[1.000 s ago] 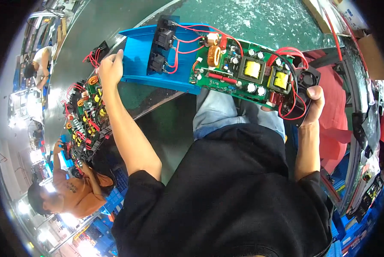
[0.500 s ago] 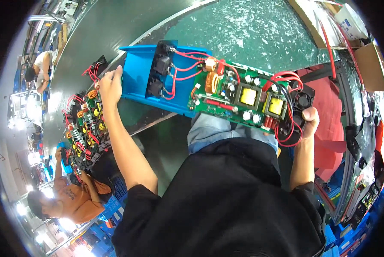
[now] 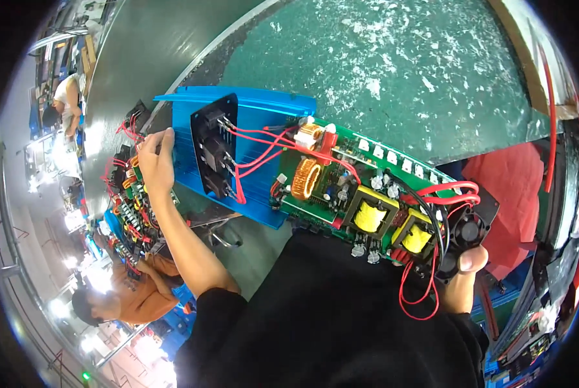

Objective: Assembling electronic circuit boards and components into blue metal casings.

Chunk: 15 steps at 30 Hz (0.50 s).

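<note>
My left hand [image 3: 157,161] is closed on the left end of a blue metal housing [image 3: 263,103], thumb on top. My right hand [image 3: 465,275] grips the fan end of a green circuit board [image 3: 328,207], its thumb against the black cooling fan [image 3: 468,227]. The board lies partly over the housing and sticks out to the right. Copper coils and yellow-wound transformers [image 3: 369,218] stand on it. Red wires [image 3: 260,138] run from the board to a black end panel [image 3: 205,145], tilted upright over the housing. The fingers under both parts are hidden.
A green worktop [image 3: 367,58] with worn white patches stretches behind. On the left, several wired circuit boards [image 3: 131,207] lie in a pile, with a person in orange [image 3: 137,291] beside it and another person [image 3: 66,100] farther off. Red sheeting [image 3: 506,194] hangs at right.
The board and housing have come lower and nearer to me, with the fan end dropping most. The black panel is turned more face-on. Both hands keep their hold.
</note>
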Available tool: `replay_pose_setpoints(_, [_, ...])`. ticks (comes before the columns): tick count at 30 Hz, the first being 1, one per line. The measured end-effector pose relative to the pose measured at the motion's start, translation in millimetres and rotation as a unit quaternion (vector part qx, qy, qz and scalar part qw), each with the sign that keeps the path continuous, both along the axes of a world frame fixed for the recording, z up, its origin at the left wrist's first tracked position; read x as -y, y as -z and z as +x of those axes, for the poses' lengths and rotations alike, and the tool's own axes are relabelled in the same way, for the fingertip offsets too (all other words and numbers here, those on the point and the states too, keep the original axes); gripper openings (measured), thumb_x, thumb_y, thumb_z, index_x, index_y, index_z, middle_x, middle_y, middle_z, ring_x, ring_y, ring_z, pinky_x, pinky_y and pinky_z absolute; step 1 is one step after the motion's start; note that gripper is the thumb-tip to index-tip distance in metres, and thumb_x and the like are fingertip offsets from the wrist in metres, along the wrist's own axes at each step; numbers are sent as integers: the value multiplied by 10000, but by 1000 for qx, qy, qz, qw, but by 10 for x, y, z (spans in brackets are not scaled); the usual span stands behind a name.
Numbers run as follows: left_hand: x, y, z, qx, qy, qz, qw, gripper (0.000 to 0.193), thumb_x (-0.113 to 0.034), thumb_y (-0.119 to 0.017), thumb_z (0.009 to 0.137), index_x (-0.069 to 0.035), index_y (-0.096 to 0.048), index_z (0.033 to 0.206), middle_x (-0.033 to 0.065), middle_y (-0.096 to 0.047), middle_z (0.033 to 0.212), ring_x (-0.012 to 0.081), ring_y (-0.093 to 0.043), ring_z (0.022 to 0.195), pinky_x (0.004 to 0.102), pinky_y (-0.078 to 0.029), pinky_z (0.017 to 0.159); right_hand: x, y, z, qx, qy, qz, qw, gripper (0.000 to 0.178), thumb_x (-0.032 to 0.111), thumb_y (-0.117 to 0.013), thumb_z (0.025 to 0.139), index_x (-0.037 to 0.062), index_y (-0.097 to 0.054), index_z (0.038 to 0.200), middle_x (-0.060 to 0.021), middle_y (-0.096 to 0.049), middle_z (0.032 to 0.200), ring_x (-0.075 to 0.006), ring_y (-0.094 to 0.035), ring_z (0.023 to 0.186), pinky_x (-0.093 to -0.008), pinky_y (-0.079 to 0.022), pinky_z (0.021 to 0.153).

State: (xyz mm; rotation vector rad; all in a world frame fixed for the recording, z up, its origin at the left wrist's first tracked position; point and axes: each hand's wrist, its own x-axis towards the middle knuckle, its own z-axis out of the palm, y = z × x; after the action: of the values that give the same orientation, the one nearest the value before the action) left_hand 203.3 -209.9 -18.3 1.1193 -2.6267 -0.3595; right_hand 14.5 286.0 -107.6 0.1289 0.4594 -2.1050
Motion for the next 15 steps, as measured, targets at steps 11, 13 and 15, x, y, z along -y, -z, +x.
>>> replay_pose_setpoints(11, [56, 34, 46, -81, -89, 125, 985, 379, -273, -537, 994, 64, -710, 993, 43, -675, 830, 110, -595, 814, 243, -446, 778, -128, 85, -377, 21, -67, 41, 997, 938, 69, -653, 424, -101, -447, 1324, -195, -586, 1255, -357, -582, 1128, -415, -462, 1006])
replay_pose_setpoints(13, [29, -17, 15, -72, -87, 106, 988, 349, -258, -570, 974, 62, -707, 957, 55, -668, 796, 114, -587, 774, 254, -443, 747, -36, 38, -426, -30, -84, 91, 992, 964, 64, -637, 432, -92, -424, 1358, -195, -563, 1298, -360, -564, 1166, -427, -443, 1035])
replay_pose_setpoints(15, [28, -79, -7, 34, -43, 36, 998, 319, -246, -605, 949, 60, -692, 921, 78, -664, 787, 121, -583, 751, 269, -441, 726, -46, 89, -398, -7, -37, 81, 996, 952, 65, -628, 431, -76, -439, 1354, -189, -571, 1290, -361, -571, 1158, -436, -446, 1037])
